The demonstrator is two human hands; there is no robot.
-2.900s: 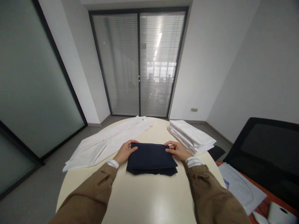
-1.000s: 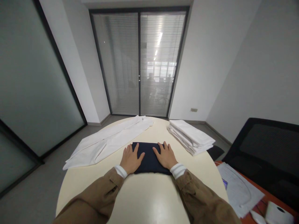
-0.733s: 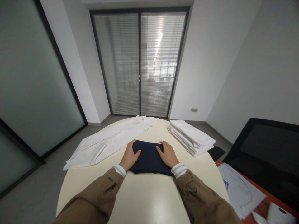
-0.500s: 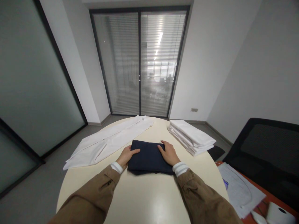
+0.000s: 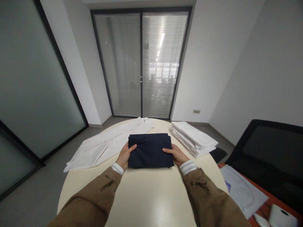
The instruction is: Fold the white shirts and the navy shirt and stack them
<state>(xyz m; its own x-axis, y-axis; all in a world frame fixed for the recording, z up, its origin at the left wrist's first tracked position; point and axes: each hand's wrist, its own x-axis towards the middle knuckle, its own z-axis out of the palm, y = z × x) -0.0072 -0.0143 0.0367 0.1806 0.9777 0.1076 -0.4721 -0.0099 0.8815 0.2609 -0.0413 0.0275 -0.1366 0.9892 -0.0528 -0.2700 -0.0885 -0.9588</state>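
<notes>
A folded piece of dark navy cloth, roughly rectangular and in layers, is held level between my two hands over the pale round table. My left hand grips its left edge, thumb on top and fingers hidden underneath. At the opposite edge my right hand has the same hold, its thumb lying on the cloth. Whether the bundle still touches the table I cannot tell. Behind my left hand a long white garment lies spread out. A stack of folded white cloth sits beyond my right hand.
To the right, a black mesh chair stands by a red-orange surface. Papers, a white mouse and a white box-like object rest there. Glass doors with blinds face me behind the table.
The navy cloth has moved away from me and slightly left, and now sits squarer. My right hand has shifted from on top of it to gripping its right edge.
</notes>
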